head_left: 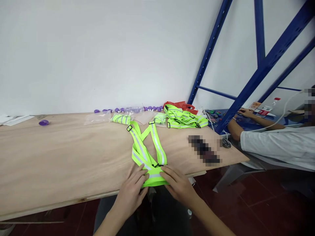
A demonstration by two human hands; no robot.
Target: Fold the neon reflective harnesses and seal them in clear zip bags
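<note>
A neon-yellow reflective vest (155,177) made of straps with silver stripes lies at the table's front edge, its lower band hanging slightly over. Its shoulder straps stretch away across the wood, with black buckles on them. My left hand (133,185) grips the band's left end between thumb and fingers. On the right end, my right hand (178,183) holds the same band, fingers on top and thumb underneath. Beyond the straps lies a folded vest (120,118), and another folded piece (159,118) is near it. A heap of similar vests (185,117) sits at the back right.
Clear plastic bags (98,117), several purple items (120,110) and a red bag (180,105) line the wall. One purple item (44,122) and white papers (17,120) lie left. A blue metal frame (246,91) rises right; beyond it, a co-worker's sleeve (275,144) and hands show.
</note>
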